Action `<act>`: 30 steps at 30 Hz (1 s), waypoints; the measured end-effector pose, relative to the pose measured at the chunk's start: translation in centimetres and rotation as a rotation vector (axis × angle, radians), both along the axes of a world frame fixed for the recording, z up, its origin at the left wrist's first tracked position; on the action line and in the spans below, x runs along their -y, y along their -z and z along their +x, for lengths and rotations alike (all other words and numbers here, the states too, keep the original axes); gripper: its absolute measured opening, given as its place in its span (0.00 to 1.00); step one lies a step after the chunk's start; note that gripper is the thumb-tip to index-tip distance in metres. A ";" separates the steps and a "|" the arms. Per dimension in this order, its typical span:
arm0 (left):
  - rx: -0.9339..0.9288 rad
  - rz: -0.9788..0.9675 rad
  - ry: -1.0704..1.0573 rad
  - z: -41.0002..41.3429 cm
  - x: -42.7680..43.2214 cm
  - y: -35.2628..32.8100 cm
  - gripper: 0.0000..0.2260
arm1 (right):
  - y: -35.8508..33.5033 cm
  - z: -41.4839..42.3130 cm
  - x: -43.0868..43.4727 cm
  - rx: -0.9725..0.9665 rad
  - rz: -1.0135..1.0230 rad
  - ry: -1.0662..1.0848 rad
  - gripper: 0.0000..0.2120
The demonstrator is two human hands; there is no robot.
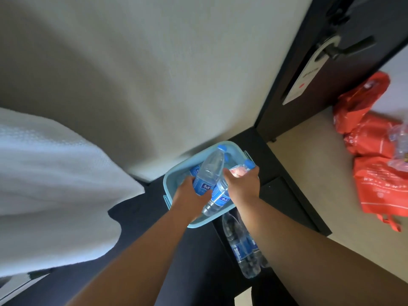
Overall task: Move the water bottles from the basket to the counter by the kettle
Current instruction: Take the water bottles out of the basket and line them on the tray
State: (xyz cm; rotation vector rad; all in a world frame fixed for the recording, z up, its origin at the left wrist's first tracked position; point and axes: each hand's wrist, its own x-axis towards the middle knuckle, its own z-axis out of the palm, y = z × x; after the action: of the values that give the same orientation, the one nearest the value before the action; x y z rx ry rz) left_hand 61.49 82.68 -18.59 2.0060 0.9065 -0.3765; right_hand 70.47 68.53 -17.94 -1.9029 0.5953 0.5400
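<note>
1. Pale-blue plastic forms the basket [176, 180] below us; it sits on a dark surface against the light wall [154, 74], and we see both our hands inside it.
2. Our left hand [189, 195] is wrapped around the blue label of a clear water bottle [209, 168]; that bottle tilts up out of the basket, its blue cap pointing toward the far rim.
3. Our right hand [242, 182] is closed over a second bottle [218, 197], gripping it near the neck; its blue cap [249, 164] shows past the knuckles; the body runs back toward us along the basket's near side, touching the first bottle.
4. More blue-labelled bottles lie in the basket under the raised one; we cannot tell how many.
5. Two further bottles [240, 246] lie just outside the basket, on the dark surface beneath our right forearm.
6. White towelling [55, 184] fills the left; red bags [371, 151] rest on the pale floor at the right, beside a dark door [331, 62] with a hanger tag [306, 74].
</note>
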 end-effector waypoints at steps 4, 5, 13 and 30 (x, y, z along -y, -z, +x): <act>0.046 -0.068 -0.105 -0.5 2.0 -2.5 0.19 | -2.6 0.9 1.9 0.082 0.018 -0.094 0.32; 0.061 -0.084 -0.124 -0.6 2.6 -3.0 0.19 | -3.0 1.1 2.5 0.096 0.009 -0.136 0.31; 0.079 -0.206 -0.228 -1.1 9.9 -4.5 0.23 | -3.2 2.5 8.8 0.059 -0.054 -0.605 0.30; -0.245 -0.229 -0.433 -1.7 26.6 2.0 0.26 | 3.4 6.1 19.8 0.048 -0.270 -1.090 0.39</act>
State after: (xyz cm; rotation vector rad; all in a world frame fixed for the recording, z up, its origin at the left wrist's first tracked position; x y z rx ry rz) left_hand 59.74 56.05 -20.63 1.5250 1.3523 -0.4613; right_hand 76.59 48.74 -21.30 -2.3985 -0.5035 1.1194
